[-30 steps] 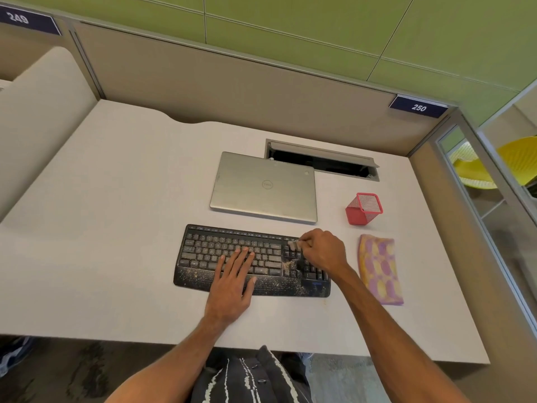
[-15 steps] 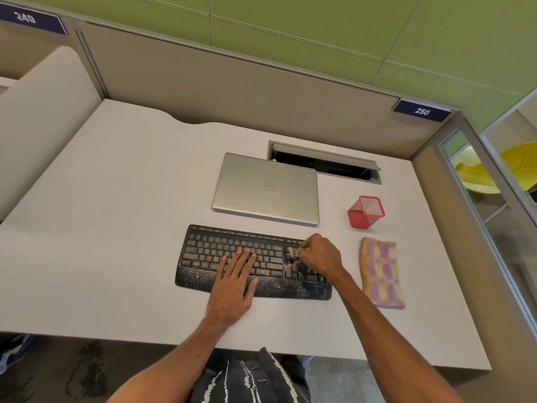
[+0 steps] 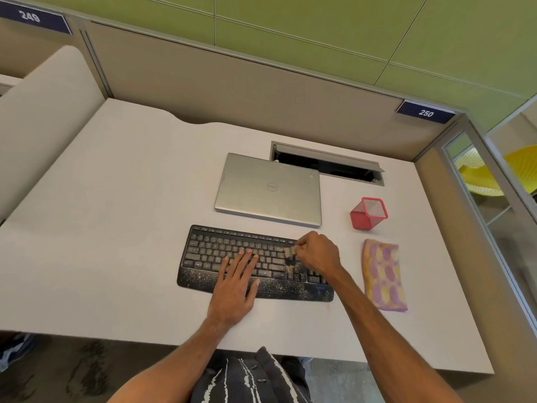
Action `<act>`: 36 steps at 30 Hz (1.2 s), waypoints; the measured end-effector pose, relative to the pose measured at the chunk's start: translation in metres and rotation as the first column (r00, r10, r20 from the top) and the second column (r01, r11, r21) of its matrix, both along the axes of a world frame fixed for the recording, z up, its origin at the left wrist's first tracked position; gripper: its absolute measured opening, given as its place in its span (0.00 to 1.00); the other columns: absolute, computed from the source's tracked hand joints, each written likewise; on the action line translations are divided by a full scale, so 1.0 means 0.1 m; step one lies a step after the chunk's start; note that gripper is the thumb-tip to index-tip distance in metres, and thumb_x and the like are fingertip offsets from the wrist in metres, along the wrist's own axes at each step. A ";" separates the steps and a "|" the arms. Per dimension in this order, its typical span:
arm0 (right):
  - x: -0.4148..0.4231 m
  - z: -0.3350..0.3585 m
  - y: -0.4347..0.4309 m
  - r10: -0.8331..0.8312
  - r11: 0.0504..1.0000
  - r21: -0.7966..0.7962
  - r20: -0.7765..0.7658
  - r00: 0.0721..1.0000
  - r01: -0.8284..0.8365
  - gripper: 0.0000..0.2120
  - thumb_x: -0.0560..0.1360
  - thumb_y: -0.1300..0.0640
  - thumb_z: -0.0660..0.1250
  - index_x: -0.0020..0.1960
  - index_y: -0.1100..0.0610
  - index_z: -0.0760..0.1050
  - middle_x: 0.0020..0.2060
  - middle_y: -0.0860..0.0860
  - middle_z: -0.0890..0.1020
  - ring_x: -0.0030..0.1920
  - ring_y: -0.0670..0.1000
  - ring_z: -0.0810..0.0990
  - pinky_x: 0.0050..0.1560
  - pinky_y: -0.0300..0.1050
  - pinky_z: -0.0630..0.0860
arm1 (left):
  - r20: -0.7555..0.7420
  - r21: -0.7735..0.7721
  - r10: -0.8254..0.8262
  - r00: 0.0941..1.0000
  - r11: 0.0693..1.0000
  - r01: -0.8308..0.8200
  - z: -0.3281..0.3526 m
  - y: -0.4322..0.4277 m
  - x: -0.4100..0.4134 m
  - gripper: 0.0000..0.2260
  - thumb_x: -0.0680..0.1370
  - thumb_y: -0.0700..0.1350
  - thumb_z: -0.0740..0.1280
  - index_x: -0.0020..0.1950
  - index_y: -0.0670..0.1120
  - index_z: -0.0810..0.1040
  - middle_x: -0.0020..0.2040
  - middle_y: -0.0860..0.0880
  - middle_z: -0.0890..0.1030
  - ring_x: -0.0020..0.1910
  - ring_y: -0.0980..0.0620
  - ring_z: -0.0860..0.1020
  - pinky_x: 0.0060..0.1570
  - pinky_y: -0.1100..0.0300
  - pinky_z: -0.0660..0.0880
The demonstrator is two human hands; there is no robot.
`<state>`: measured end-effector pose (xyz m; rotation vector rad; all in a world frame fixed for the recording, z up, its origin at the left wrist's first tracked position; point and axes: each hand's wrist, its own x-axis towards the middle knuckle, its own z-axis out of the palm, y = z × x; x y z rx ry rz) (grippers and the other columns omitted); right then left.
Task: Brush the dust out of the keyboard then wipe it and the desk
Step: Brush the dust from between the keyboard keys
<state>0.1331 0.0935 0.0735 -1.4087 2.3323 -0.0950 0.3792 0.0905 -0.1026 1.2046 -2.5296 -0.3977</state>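
A black keyboard speckled with pale dust lies on the white desk. My left hand rests flat on its middle keys and palm rest, fingers straight. My right hand curls round a small brush whose pale bristles touch the keys at the right of the main block. A heap of dust sits just below the brush. A folded yellow and purple cloth lies on the desk to the right of the keyboard.
A closed silver laptop lies behind the keyboard, with an open cable hatch beyond it. A red mesh pen cup stands right of the laptop. Partition walls border the desk at the back and right.
My right hand and the brush have moved a little up the keys, from the lower rows to the upper rows. My left hand has stayed put.
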 end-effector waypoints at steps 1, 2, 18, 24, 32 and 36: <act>-0.01 0.00 0.00 -0.023 0.999 -0.040 -0.004 1.000 0.023 0.08 0.80 0.52 0.69 0.54 0.50 0.87 0.43 0.45 0.88 0.38 0.45 0.82 0.38 0.39 0.73 | 0.005 -0.001 -0.003 1.000 1.000 0.003 0.00 0.00 0.00 0.30 0.89 0.58 0.55 0.90 0.49 0.55 0.90 0.49 0.55 0.90 0.50 0.49 0.86 0.35 0.55; -0.01 -0.01 0.00 -0.039 0.998 -0.052 0.004 0.999 0.039 0.09 0.81 0.52 0.69 0.54 0.50 0.87 0.44 0.45 0.88 0.37 0.44 0.82 0.37 0.38 0.72 | 0.009 -0.001 -0.005 1.000 1.000 0.005 0.00 0.00 0.00 0.31 0.89 0.58 0.55 0.90 0.49 0.55 0.90 0.49 0.55 0.90 0.50 0.49 0.86 0.35 0.54; -0.10 0.00 0.03 0.063 0.989 0.128 0.039 0.997 -0.068 0.09 0.76 0.54 0.71 0.52 0.48 0.88 0.45 0.43 0.88 0.38 0.44 0.82 0.43 0.44 0.80 | 0.007 0.003 -0.002 1.000 1.000 0.002 -0.01 0.00 0.00 0.30 0.89 0.58 0.55 0.90 0.50 0.55 0.90 0.49 0.54 0.90 0.50 0.49 0.86 0.35 0.54; -0.29 0.09 0.15 -0.027 0.997 -0.081 -0.083 0.996 0.020 0.09 0.79 0.49 0.69 0.54 0.46 0.87 0.43 0.45 0.88 0.40 0.49 0.83 0.41 0.43 0.74 | 0.024 -0.011 -0.003 1.000 1.000 0.003 0.00 0.01 0.00 0.31 0.89 0.58 0.55 0.91 0.50 0.53 0.90 0.49 0.53 0.90 0.51 0.47 0.86 0.36 0.52; -0.27 -0.02 0.26 -0.021 0.999 0.040 -0.028 0.999 0.022 0.09 0.76 0.53 0.70 0.52 0.48 0.88 0.42 0.45 0.88 0.39 0.47 0.82 0.40 0.42 0.74 | 0.021 -0.014 -0.001 1.000 1.000 0.001 0.01 0.00 0.00 0.31 0.89 0.58 0.54 0.90 0.50 0.53 0.90 0.50 0.52 0.90 0.51 0.47 0.87 0.37 0.51; -0.29 -0.02 0.25 -0.098 0.995 -0.022 -0.021 0.995 0.098 0.10 0.77 0.51 0.69 0.53 0.49 0.87 0.45 0.46 0.88 0.42 0.49 0.84 0.42 0.43 0.76 | 0.031 -0.017 -0.001 1.000 1.000 0.001 0.00 0.00 0.00 0.31 0.89 0.58 0.55 0.90 0.50 0.54 0.90 0.49 0.53 0.90 0.51 0.47 0.87 0.37 0.51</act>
